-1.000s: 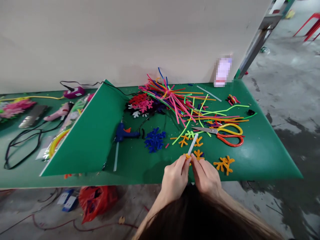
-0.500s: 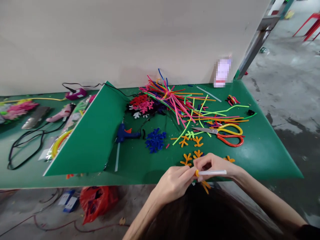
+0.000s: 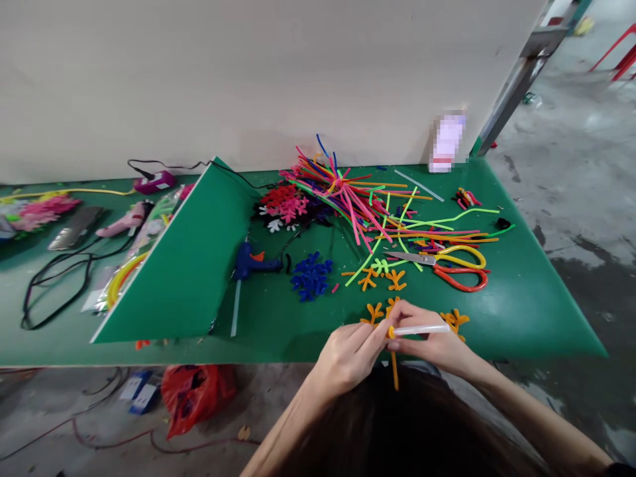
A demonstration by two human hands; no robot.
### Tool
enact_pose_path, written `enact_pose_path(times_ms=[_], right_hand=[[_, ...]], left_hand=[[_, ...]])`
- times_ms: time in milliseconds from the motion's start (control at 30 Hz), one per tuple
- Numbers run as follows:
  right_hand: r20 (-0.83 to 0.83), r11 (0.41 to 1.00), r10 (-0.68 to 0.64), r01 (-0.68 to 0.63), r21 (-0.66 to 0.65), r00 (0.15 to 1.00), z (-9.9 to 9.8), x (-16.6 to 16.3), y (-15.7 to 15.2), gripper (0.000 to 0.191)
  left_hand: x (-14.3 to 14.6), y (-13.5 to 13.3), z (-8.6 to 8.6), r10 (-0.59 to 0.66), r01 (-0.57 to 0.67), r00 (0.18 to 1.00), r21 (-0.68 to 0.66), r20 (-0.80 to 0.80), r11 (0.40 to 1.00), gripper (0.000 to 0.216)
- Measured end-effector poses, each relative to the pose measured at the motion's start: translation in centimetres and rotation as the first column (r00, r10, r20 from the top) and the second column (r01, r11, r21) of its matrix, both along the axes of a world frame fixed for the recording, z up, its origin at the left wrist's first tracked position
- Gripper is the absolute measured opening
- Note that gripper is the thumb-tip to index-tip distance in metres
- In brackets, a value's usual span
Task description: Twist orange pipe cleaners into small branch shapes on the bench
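Both of my hands meet at the table's near edge, around a translucent white stick that looks like a glue stick. An orange pipe cleaner is looped around the stick's left end, and its tail hangs down. My left hand pinches the stick near that loop. Curled close against the loop, the fingers of my right hand grip the orange pipe cleaner; their tips are partly hidden. Branched orange pieces lie just beyond my hands, with another orange branched piece beside my right wrist.
Scissors with yellow and red handles lie beyond my hands. Left of them are a blue snowflake shape and a blue glue gun. Behind lies a heap of coloured pipe cleaners. A green board leans at left.
The orange tail has swung from slanting right to hanging nearly straight down. My right hand has shifted slightly, and the white stick now tilts up a little. The view has moved slightly.
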State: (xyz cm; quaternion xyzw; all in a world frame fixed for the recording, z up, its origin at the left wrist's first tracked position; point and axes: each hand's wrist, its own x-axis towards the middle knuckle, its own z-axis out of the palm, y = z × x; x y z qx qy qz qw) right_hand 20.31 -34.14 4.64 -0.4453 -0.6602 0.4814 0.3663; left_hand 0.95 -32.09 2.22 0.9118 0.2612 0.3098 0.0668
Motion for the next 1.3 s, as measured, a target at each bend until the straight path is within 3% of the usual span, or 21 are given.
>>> enact_pose_path(times_ms=[100, 200, 233, 300, 367, 433, 467, 500, 533, 600, 700, 800, 900, 1000, 1100, 1167, 1200, 1233, 1300], right_hand=[[0.139, 0.961, -0.023, -0.017, 0.275, 0.990, 0.1, 0.0, 0.0, 0.016], [0.174, 0.900, -0.025, -0.053, 0.432, 0.985, -0.5, -0.8, -0.7, 0.012], [0.181, 0.878, -0.060, -0.034, 0.478, 0.982, -0.8, -1.1, -1.1, 0.014], [0.196, 0.826, -0.162, 0.024, 0.564, 0.967, -1.5, -1.9, -1.9, 0.016], [0.172, 0.847, -0.179, 0.063, 0.528, 0.969, -1.7, -2.3, -2.5, 0.017], [0.052, 0.963, -0.110, 0.094, 0.252, 0.993, -1.4, -2.2, -2.6, 0.019], [-0.063, 0.995, -0.084, 0.087, 0.045, 0.994, -1.1, -1.9, -2.5, 0.017], [-0.193, 0.985, -0.086, 0.055, -0.162, 0.977, -0.7, -1.6, -2.3, 0.014], [-0.315, 0.942, -0.117, 0.005, -0.336, 0.942, -0.4, -1.3, -2.0, 0.010], [-0.489, 0.850, -0.202, -0.096, -0.519, 0.849, 0.2, -0.7, -1.6, 0.017], [-0.575, 0.804, -0.246, -0.168, -0.571, 0.780, 0.5, -0.5, -1.1, 0.025], [-0.548, 0.788, -0.229, -0.177, -0.589, 0.805, 0.4, -0.6, -0.9, 0.026], [-0.500, 0.795, -0.286, -0.089, -0.600, 0.817, 0.3, -0.6, -0.5, 0.026], [-0.503, 0.798, -0.415, 0.039, -0.601, 0.758, 0.6, -0.7, -0.3, 0.031], [-0.485, 0.877, -0.402, 0.173, -0.449, 0.777, 0.8, -1.3, -1.1, 0.028], [-0.417, 0.941, -0.337, 0.319, -0.115, 0.844, 0.4, -2.1, -2.2, 0.021], [-0.355, 0.928, -0.294, 0.354, 0.117, 0.888, 0.0, -2.5, -2.7, 0.018], [-0.256, 0.879, -0.250, 0.330, 0.345, 0.934, -0.5, -2.8, -3.1, 0.017], [-0.004, 0.712, -0.215, 0.159, 0.684, 0.977, -1.5, -3.4, -3.7, 0.018]], left_hand=[[0.8, -0.5, -0.2, 0.046, -0.033, 0.980, -0.072, 0.195, 0.997, 0.021], [1.4, -0.8, 0.4, 0.176, -0.105, 0.925, -0.216, 0.338, 0.971, 0.016], [1.5, -0.8, 0.8, 0.219, -0.103, 0.913, -0.326, 0.343, 0.940, 0.016], [1.5, -0.7, 1.6, 0.261, -0.036, 0.916, -0.586, 0.305, 0.810, 0.019], [1.2, -0.6, 2.4, 0.244, 0.050, 0.929, -0.748, 0.278, 0.662, 0.023], [0.7, -0.5, 2.7, 0.233, 0.088, 0.928, -0.781, 0.289, 0.619, 0.023], [0.5, -0.5, 2.8, 0.245, 0.089, 0.921, -0.776, 0.302, 0.624, 0.023], [0.2, -0.5, 2.8, 0.264, 0.085, 0.912, -0.773, 0.315, 0.629, 0.023], [0.0, -0.5, 2.7, 0.277, 0.083, 0.904, -0.771, 0.325, 0.631, 0.023], [-0.3, -0.4, 2.5, 0.274, 0.093, 0.899, -0.759, 0.342, 0.644, 0.023], [-0.5, -0.2, 2.5, 0.220, 0.103, 0.910, -0.706, 0.351, 0.700, 0.021], [-0.5, 0.1, 2.7, 0.174, 0.089, 0.922, -0.626, 0.346, 0.775, 0.020], [-0.3, 0.2, 2.6, 0.121, 0.045, 0.944, -0.484, 0.307, 0.874, 0.014], [0.1, 0.2, 1.8, 0.098, -0.023, 0.966, -0.295, 0.240, 0.955, 0.010], [0.5, 0.1, 1.0, 0.121, -0.086, 0.965, -0.156, 0.231, 0.984, 0.012], [0.7, 0.0, 0.7, 0.139, -0.103, 0.956, -0.149, 0.260, 0.983, 0.013], [0.9, -0.1, 0.6, 0.151, -0.106, 0.947, -0.170, 0.282, 0.980, 0.013], [1.1, -0.2, 0.5, 0.169, -0.111, 0.937, -0.198, 0.307, 0.974, 0.013], [1.4, -0.3, 0.6, 0.219, -0.142, 0.912, -0.234, 0.347, 0.962, 0.012]])
